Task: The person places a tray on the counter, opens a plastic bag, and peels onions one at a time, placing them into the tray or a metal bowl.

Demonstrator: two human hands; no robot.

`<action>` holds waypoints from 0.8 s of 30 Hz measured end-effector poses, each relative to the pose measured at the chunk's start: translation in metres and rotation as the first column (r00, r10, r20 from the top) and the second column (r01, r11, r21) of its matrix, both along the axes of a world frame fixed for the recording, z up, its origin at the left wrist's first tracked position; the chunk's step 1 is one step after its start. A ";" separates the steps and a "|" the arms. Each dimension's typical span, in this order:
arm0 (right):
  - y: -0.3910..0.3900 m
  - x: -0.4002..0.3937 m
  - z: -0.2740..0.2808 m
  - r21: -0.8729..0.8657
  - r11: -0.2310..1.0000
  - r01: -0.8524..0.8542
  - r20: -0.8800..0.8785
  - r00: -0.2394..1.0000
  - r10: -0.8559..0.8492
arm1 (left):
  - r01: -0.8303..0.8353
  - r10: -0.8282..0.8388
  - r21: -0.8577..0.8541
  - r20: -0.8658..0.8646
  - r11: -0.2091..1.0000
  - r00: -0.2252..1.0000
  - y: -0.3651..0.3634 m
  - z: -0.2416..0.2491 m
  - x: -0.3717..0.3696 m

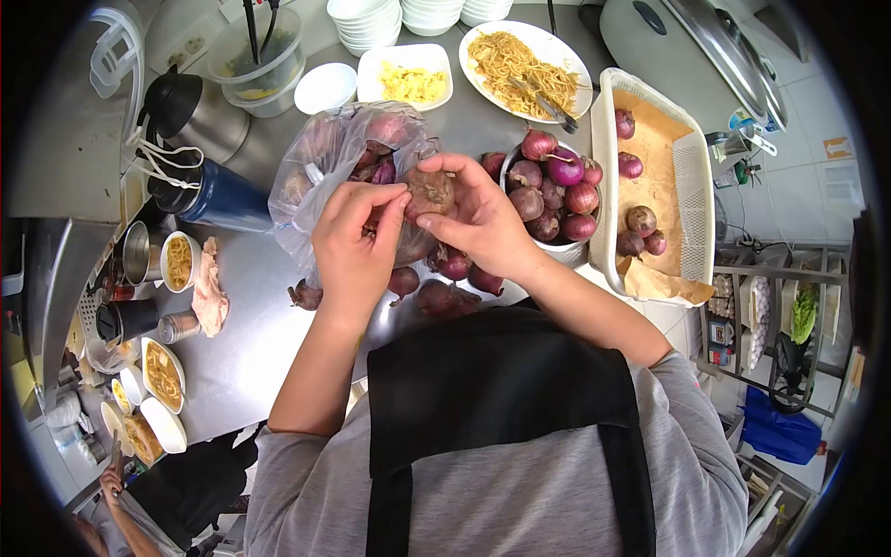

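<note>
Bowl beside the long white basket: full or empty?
Full: red onions are heaped in the bowl, some rising above its rim.

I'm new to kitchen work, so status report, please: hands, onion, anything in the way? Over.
Right fingers cradling brown onion. Left fingers at its edge. Plastic bag and loose onions crowd close.

The right hand (481, 221) covers part of the held onion (431, 191). The plastic bag (295, 190) clouds some contents. The top edge cuts off stacked bowls (365, 26).
</note>
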State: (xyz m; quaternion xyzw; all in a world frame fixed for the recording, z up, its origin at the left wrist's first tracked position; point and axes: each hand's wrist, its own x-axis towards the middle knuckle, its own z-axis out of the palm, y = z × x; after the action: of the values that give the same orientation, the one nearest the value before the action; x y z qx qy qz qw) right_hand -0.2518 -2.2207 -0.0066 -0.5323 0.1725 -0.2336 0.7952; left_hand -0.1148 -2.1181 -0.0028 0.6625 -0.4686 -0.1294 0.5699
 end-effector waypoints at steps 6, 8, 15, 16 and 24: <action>0.003 -0.002 -0.001 -0.084 0.996 0.026 -0.050 0.998 -0.030 | -0.030 0.027 0.007 0.263 1.000 0.964 -0.001 0.000 0.000; 0.003 -0.003 -0.006 -0.210 0.977 0.046 -0.078 0.995 -0.064 | -0.029 0.024 0.013 0.309 0.999 0.951 -0.001 -0.002 0.001; -0.001 -0.007 0.006 -0.207 0.978 0.027 -0.076 0.996 -0.043 | 0.047 -0.035 -0.043 0.244 0.998 0.969 -0.001 0.004 0.001; -0.003 -0.008 0.007 -0.189 0.982 0.003 -0.078 0.997 -0.018 | 0.089 -0.072 -0.049 0.281 0.995 0.957 0.000 0.003 0.004; -0.008 -0.011 0.012 -0.140 0.987 -0.080 -0.171 0.984 0.055 | 0.058 -0.058 0.011 0.377 0.998 0.924 0.003 0.011 0.004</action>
State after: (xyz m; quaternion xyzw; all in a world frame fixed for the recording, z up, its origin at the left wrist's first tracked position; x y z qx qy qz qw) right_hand -0.2630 -2.2283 0.0053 -0.6124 0.2023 -0.1732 0.7443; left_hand -0.1112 -2.1151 0.0078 0.6607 -0.5889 -0.0161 0.4653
